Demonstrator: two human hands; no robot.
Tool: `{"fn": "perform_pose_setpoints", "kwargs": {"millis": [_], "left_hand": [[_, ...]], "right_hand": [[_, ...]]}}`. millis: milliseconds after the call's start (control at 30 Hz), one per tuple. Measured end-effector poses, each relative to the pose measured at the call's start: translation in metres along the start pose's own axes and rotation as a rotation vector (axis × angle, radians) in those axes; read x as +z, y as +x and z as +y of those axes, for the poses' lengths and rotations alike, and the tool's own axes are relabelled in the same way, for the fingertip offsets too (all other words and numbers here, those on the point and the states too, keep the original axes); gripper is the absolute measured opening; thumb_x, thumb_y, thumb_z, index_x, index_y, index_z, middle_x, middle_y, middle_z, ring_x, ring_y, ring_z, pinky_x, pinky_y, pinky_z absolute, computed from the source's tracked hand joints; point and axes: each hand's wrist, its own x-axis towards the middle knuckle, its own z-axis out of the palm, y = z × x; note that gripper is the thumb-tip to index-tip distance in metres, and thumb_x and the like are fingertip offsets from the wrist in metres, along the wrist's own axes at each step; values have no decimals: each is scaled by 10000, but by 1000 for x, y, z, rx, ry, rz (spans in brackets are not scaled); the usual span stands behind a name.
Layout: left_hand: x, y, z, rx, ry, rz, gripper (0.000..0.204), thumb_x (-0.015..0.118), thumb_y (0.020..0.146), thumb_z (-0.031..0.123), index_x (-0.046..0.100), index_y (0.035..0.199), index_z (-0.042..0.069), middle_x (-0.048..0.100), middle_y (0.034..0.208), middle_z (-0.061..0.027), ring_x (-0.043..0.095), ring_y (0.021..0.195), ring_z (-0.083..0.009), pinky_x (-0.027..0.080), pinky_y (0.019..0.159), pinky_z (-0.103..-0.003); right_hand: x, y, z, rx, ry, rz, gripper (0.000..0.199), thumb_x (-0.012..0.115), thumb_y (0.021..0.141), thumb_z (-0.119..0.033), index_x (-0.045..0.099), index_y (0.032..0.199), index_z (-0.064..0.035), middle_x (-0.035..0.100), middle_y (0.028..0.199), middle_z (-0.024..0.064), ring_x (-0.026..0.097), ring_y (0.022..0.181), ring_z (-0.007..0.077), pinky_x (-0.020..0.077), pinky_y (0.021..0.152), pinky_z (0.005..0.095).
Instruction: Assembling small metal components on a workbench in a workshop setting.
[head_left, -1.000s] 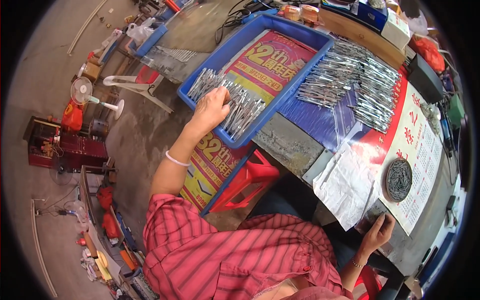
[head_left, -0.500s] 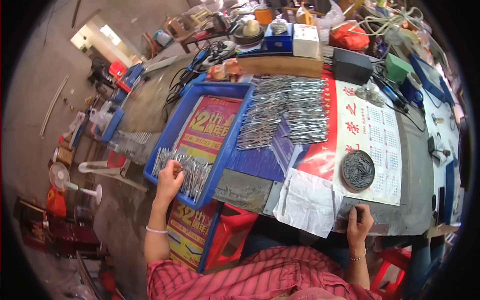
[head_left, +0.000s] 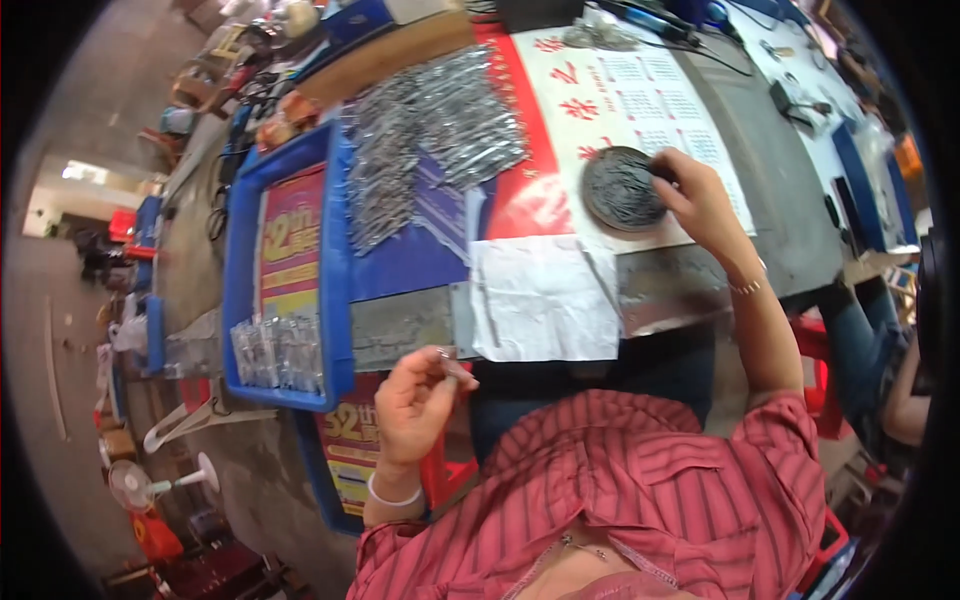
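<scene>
My left hand (head_left: 410, 408) is raised in front of the table edge, thumb and fingers pinched together. Something small shows at the fingertips, too blurred to name. My right hand (head_left: 703, 203) reaches to the round dish (head_left: 594, 205), its fingertips closed together over the right side. Dark, slim metal pieces (head_left: 626, 184) fill that dish; whether the fingers grip one is hidden. A blue tray (head_left: 338, 300) at the left has a row of silvery metal pieces (head_left: 280, 355) at its near end. Many more thin silvery pieces (head_left: 465, 115) lie in rows on the table.
White crumpled paper (head_left: 545, 300) hangs over the table's front edge. Beneath the dish lies a red and white calendar sheet (head_left: 705, 130). A wooden board (head_left: 395, 60) stands behind the rows. Another person's arm (head_left: 905, 395) shows at the far right.
My left hand has left the metal pieces in the blue tray and come right, in front of the table. My right hand has moved from the table edge up to the dish. The view has shifted.
</scene>
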Motion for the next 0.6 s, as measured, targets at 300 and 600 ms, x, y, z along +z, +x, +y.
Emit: {"fn": "perform_pose_setpoints", "kwargs": {"millis": [300,600], "left_hand": [[66,-1,-19,-194,-193,-381,269,522,898,-40,526,1167,-48,611,969,-82,609,860,-110,497,764,-231],[71,-13,-33,-294,-278,-308,275,503,929,7,514,1199,-44,605,1001,-82,608,856,-109,501,755,-231]], "right_hand": [[21,18,23,-68,-576,-271,186,610,756,-99,530,898,-8,565,886,164,567,872,358,461,752,433],[20,25,29,-77,-566,-268,148,610,756,-96,544,851,-5,589,854,169,572,850,362,462,739,436]]}}
